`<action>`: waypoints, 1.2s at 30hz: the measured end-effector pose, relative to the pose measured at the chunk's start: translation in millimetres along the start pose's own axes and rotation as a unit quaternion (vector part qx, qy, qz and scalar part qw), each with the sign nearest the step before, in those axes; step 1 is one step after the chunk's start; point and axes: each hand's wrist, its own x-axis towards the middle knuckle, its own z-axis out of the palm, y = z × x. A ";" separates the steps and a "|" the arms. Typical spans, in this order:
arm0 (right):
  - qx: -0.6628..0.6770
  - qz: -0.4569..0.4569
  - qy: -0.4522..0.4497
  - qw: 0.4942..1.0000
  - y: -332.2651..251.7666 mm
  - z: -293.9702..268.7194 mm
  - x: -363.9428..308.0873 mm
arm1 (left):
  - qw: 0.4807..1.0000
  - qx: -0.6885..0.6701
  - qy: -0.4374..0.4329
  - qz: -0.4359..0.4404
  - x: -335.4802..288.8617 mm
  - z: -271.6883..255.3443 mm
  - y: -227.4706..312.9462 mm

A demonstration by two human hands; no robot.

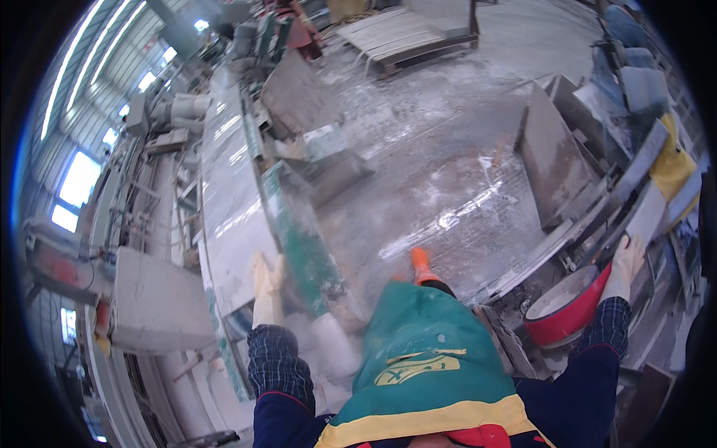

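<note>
My left hand [267,282], in a cream rubber glove, lies at the near right edge of a long pale work surface [237,216], fingers stretched and slightly apart, holding nothing that shows. My right hand [627,261], gloved the same way, is out to the right. Its fingers close around the lower end of a long pale strip [648,213] that leans upward and away. Part of that grip is hidden. Just beside the right wrist stands a round red tub [573,325] with a whitish inside.
A green-sided, dusty machine edge [302,246] runs along the work surface. Flat panels [553,157] and stacked strips lean at the right, with a yellow cloth-like piece [672,168]. A low pallet-like platform [411,37] stands far back on the wet floor; another person [295,26] is beyond.
</note>
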 end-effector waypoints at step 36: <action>0.039 0.000 -0.024 0.999 -22.0 -44.1 -37.5 | 0.950 -0.074 0.083 0.293 -22.5 30.9 90.3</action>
